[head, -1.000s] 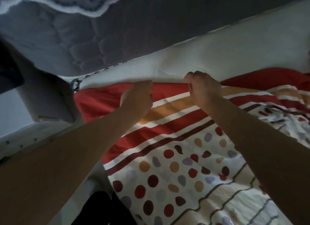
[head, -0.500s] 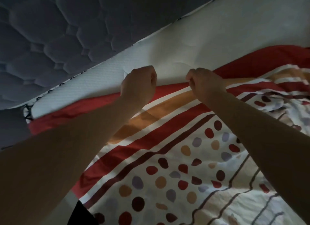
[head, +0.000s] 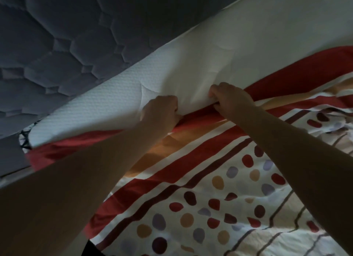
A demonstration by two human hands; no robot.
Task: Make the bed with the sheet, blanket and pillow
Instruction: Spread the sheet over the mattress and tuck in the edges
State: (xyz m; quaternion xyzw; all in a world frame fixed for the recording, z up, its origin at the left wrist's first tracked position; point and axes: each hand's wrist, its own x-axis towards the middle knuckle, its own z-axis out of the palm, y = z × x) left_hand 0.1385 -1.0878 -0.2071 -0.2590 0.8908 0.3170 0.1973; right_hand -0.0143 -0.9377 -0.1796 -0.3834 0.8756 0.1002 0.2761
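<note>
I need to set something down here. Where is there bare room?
Bare white mattress lies between the grey quilted panel and the red edge of the sheet. Crowded at that edge, where the left hand and right hand grip the sheet.

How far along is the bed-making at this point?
Early. Done: the patterned sheet covers the near part of the white mattress. In hand: the left hand and right hand grip its red edge. Left: a mattress strip is bare; no blanket or pillow in view.
</note>
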